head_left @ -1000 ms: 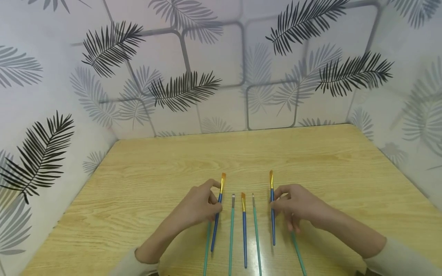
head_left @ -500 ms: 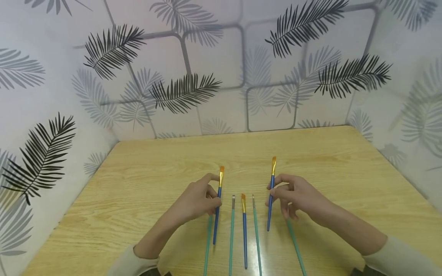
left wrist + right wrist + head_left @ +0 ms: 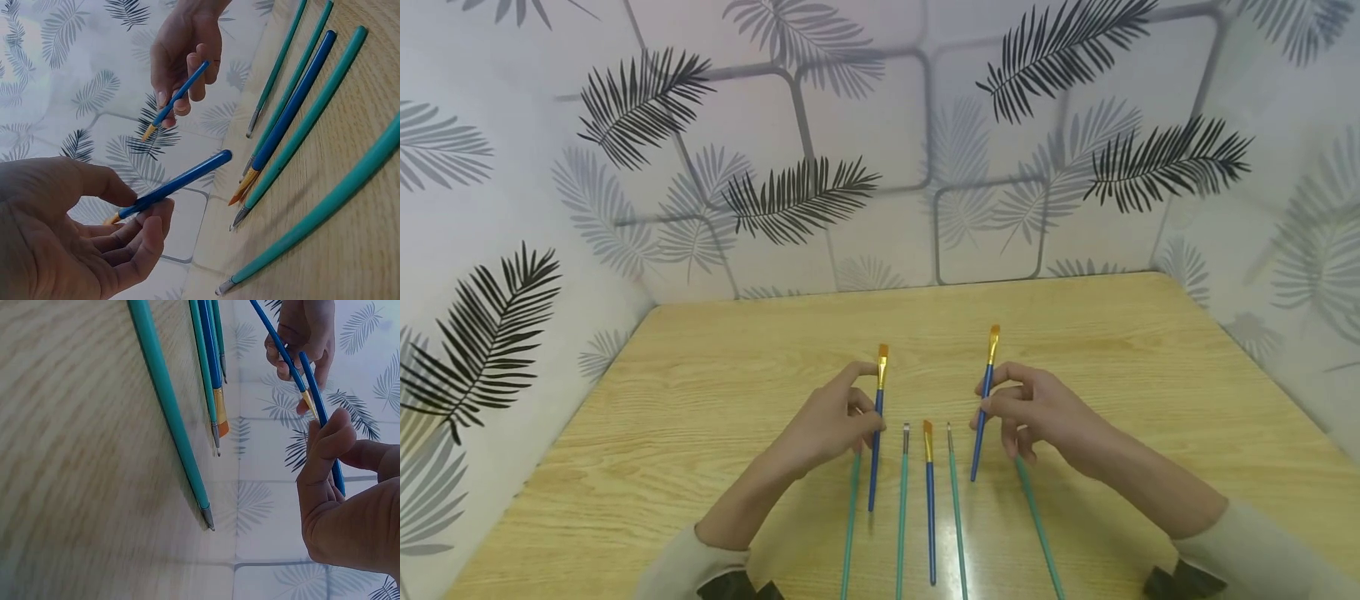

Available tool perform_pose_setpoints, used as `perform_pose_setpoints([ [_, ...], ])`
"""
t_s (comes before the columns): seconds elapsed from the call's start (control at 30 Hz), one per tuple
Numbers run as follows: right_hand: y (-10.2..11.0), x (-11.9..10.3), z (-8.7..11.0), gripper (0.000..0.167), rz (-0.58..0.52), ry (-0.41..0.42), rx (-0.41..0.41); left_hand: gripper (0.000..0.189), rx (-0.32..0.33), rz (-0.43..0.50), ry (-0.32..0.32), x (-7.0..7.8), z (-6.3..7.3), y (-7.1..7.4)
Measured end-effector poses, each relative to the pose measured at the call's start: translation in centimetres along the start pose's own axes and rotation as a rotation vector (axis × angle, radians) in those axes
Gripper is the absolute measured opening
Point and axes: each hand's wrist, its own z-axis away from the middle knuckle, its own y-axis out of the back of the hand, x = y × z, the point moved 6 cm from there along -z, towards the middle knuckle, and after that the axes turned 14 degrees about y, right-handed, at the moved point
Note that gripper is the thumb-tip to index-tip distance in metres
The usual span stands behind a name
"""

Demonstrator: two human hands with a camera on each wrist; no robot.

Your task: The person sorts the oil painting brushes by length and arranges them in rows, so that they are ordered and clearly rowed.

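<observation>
In the head view my left hand (image 3: 829,427) pinches a blue-handled paintbrush (image 3: 874,475), thumb and fingers on the handle, orange bristles pointing away. On the other side, my right hand (image 3: 1045,408) pinches a similar blue paintbrush (image 3: 979,450), which leans slightly right at its bristle end. The left wrist view shows the left-hand brush (image 3: 184,178) held off the tabletop. From the right wrist, the other brush (image 3: 315,387) also appears raised, its bristles hidden. Between the hands lie a green paintbrush (image 3: 902,517), a blue one (image 3: 931,517) and another thin green one (image 3: 957,508).
A green paintbrush (image 3: 850,542) lies below the left hand, and another green brush (image 3: 1041,529) slants below the right hand; both tips are hidden in the head view. The wooden table (image 3: 737,350) meets a leaf-patterned wall (image 3: 865,233) behind and at both sides.
Both hands have moved forward, away from the body, carrying their blue brushes. The right-hand brush has tilted, its lower end swinging left. The brushes lying on the table stay put.
</observation>
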Motion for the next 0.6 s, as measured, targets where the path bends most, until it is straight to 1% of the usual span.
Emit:
perform_pose_setpoints([
  [0.13,0.2,-0.1,-0.3,0.024,0.006,-0.02,0.025,0.064,-0.01,0.066,-0.001,-0.2,-0.4,0.1],
  [0.27,0.3,-0.2,-0.6,0.02,0.02,-0.04,0.052,0.065,-0.042,0.17,0.005,-0.2,-0.8,0.0],
  [0.37,0.3,-0.4,-0.8,0.019,0.03,-0.05,0.061,0.065,-0.051,0.226,0.019,-0.2,-1.1,0.0],
  [0.6,0.4,-0.4,-1.0,0.026,0.045,-0.056,0.064,0.067,-0.046,0.266,0.025,0.0,-1.3,0.0],
])
